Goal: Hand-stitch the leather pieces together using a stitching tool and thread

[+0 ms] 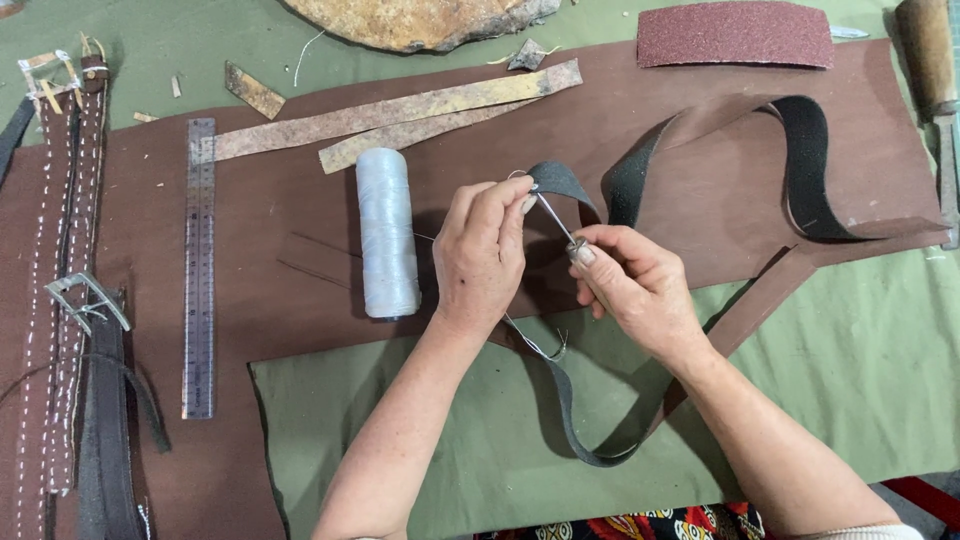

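Fingers of the left hand [480, 250] are pinched shut on the tip of a dark strap [565, 185], while a thin needle [553, 218], probably, is gripped by the right hand [635, 285]. Thread spool [387, 235] is just left of them.

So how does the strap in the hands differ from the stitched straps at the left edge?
The held strap is dark, unstitched and loops in curves off the brown leather sheet; the stitched straps are brown, lie flat and straight, carry white stitch lines and metal buckles. Both are long and narrow.
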